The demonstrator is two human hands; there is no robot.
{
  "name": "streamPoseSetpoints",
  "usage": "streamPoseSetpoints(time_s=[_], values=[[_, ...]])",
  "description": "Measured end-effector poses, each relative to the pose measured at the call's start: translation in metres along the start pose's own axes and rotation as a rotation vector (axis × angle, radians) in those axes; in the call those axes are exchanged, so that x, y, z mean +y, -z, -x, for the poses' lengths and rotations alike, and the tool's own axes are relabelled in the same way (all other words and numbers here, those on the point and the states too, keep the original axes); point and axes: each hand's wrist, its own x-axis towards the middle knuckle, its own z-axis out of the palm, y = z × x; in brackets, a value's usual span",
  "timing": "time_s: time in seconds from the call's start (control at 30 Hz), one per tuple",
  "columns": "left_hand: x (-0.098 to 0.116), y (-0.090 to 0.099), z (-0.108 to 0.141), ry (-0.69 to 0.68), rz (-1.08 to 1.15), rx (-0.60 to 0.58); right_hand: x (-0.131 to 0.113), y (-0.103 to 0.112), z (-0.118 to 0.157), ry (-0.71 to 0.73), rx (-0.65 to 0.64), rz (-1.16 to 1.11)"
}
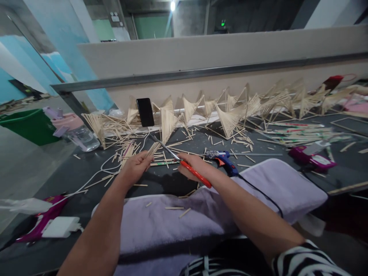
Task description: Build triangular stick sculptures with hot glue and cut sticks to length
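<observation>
My left hand (136,168) is closed around a small bundle of thin wooden sticks (153,148) that slants up to the right. In my right hand (192,165) is a red-handled cutting tool (196,174), either pliers or scissors, with long metal jaws (166,147). Its jaws cross close to the upper ends of the bundle; whether they touch the sticks I cannot tell. Cut stick pieces (159,159) lie scattered on the dark tabletop around both hands. Just right of my right hand rests a blue glue gun (227,161) with an orange trigger.
Twisted stick frames (228,119) line the table's back. A phone (145,112) stands among them. A pink-lidded bottle (77,132) is at left, above a purple power strip (43,222); another purple power strip (312,158) lies right. A lilac cushion (276,184) covers the front edge.
</observation>
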Motion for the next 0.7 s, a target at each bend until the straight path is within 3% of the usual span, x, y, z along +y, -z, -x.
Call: streamPoseSetpoints(time_s=[0.23,0.37,0.7], values=[[0.000,-0.001,0.000,-0.003,-0.017,-0.011,0.005,-0.002,-0.004,-0.045,-0.020,0.035],[0.001,-0.001,0.000,-0.009,-0.045,0.001,0.010,-0.011,-0.003,-0.002,0.060,0.047],[0.007,-0.007,0.001,-0.132,-0.138,0.096,0.013,-0.017,-0.004,-0.049,0.079,0.046]])
